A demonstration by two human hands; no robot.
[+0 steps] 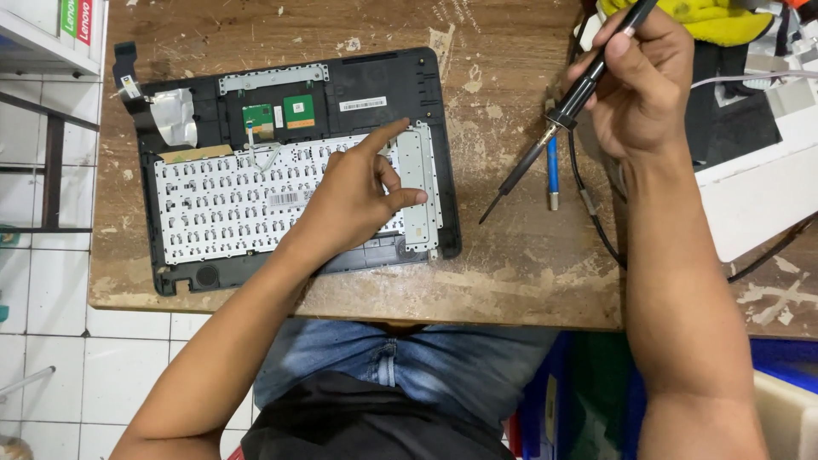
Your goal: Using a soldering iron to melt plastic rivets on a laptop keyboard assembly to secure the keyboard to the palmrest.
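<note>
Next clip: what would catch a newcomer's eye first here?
The opened laptop shell lying upside down on the worn wooden table, left of centre, its pale keyboard backing exposed. The left hand rests on that backing with the forefinger stretched toward the upper right. At the upper right, the right hand holds a black soldering iron, tip slanting down over the bare wood.

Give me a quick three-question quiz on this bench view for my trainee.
1. True or false: the right hand holds the soldering iron with its tip touching the keyboard backplate.
2. Which hand rests on the laptop palmrest assembly? A) left B) right C) neither
3. What lies on the wooden table just beside the iron's tip?

Key:
1. False; the tip hangs over bare table, apart from the backplate.
2. A, the left hand, index finger pointing.
3. A blue pen.
</note>
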